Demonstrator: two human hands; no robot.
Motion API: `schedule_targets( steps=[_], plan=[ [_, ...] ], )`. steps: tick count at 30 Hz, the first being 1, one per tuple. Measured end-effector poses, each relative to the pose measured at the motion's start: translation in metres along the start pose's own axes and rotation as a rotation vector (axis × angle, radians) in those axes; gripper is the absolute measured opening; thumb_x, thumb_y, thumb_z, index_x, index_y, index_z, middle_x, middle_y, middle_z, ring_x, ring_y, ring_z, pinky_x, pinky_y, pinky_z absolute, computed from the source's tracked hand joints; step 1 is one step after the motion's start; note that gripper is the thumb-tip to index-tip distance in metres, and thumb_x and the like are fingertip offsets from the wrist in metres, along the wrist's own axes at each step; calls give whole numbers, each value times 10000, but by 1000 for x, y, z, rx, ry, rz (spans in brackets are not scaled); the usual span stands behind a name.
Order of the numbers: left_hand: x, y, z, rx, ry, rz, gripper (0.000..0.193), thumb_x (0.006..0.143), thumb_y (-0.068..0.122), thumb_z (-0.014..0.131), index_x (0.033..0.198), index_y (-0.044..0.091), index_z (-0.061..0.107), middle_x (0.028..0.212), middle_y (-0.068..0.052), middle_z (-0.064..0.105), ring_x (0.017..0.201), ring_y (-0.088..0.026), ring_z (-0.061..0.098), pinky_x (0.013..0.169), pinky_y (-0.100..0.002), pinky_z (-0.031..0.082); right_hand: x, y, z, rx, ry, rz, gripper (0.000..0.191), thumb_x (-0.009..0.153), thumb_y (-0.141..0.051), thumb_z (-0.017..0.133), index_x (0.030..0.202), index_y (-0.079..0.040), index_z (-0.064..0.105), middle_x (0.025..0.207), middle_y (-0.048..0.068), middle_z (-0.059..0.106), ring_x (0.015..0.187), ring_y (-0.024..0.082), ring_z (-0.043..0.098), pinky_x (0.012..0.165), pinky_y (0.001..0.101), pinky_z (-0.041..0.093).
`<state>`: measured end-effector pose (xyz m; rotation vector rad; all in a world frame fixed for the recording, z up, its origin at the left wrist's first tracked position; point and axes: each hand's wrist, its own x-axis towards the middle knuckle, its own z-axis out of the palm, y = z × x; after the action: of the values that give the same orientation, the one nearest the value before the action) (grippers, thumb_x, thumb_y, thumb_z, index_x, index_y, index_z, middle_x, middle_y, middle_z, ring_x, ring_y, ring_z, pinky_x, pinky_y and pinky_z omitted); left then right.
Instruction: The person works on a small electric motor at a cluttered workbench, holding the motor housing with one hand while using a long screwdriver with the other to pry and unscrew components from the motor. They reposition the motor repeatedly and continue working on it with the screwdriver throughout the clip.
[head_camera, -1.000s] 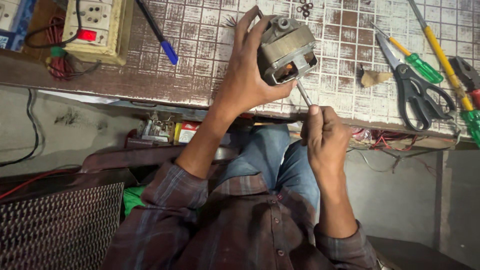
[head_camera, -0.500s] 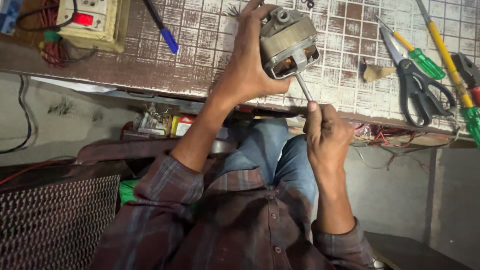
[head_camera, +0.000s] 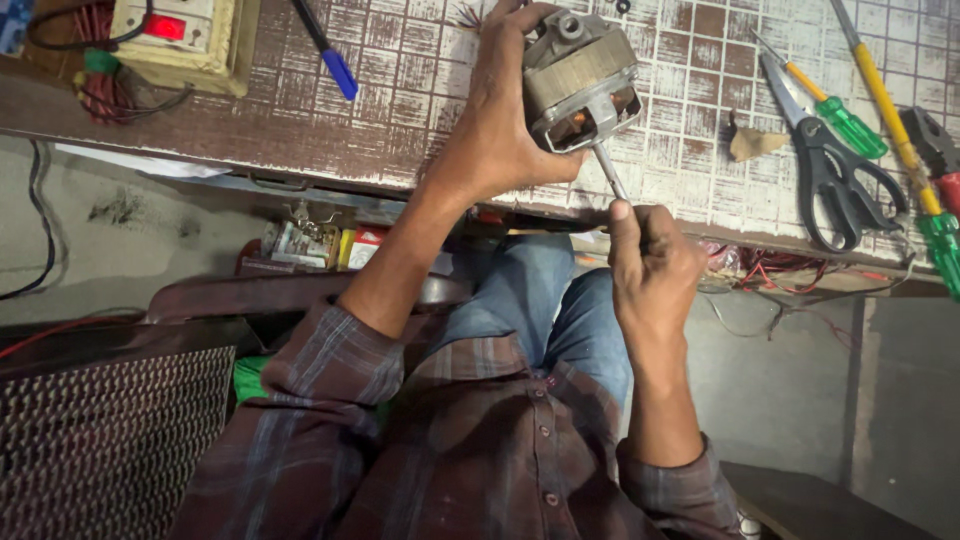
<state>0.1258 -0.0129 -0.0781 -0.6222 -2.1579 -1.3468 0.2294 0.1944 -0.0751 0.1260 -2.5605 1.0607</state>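
The left hand (head_camera: 500, 120) is wrapped around a small grey metal electric motor (head_camera: 580, 75) with a laminated steel core and copper windings showing inside its frame; the fingers curl over its far side and the thumb presses on the near side. The motor is held above the near edge of the white-and-brown tiled workbench (head_camera: 420, 90), tilted, with its open end facing the near right.

The right hand (head_camera: 655, 265) is clenched around the handle of a screwdriver with a thin silver metal shaft (head_camera: 610, 172); the handle itself is hidden in the fist. The shaft rises from the fist and its tip goes into the motor's open end. This hand sits just below the bench edge, over the person's blue-jeaned knees.

To the right on the bench lie a scrap of brown paper (head_camera: 752, 140), black-handled scissors (head_camera: 830, 165), a green-handled screwdriver (head_camera: 835, 112) just beyond them, and a long yellow-shafted screwdriver with a green handle (head_camera: 905, 150) near the right edge. To the left of the motor lies a blue-capped pen (head_camera: 328, 52), and further left a cream switch box with a red lit switch (head_camera: 180, 35) with red wires beside it.
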Motion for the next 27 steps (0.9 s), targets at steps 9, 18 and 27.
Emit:
schedule_targets(
  steps=[9,18,27],
  plan=[
    [0,-1,1,-11,-2,4,1148,671,242,1020,1535,79,281,1579,-241,299,1532,-423,316,1296,-476,332,-1,1,-4,62,-33,35,368,1123,-269,611,919,22,707,652,80,649,568,144,600,555,336,461],
    [0,-6,5,-8,3,12,1120,674,216,1006,1543,100,310,1540,-193,370,1468,-378,360,1308,-465,342,1,1,-2,74,-60,115,409,1137,-216,585,802,7,651,584,69,579,509,132,544,518,326,409],
    [-3,-9,8,24,11,16,1106,717,247,1018,1510,79,264,1492,-194,353,1467,-383,354,1261,-450,335,-2,3,0,35,7,0,333,1105,-212,655,879,32,639,624,86,566,543,145,501,521,332,402]
  ],
)
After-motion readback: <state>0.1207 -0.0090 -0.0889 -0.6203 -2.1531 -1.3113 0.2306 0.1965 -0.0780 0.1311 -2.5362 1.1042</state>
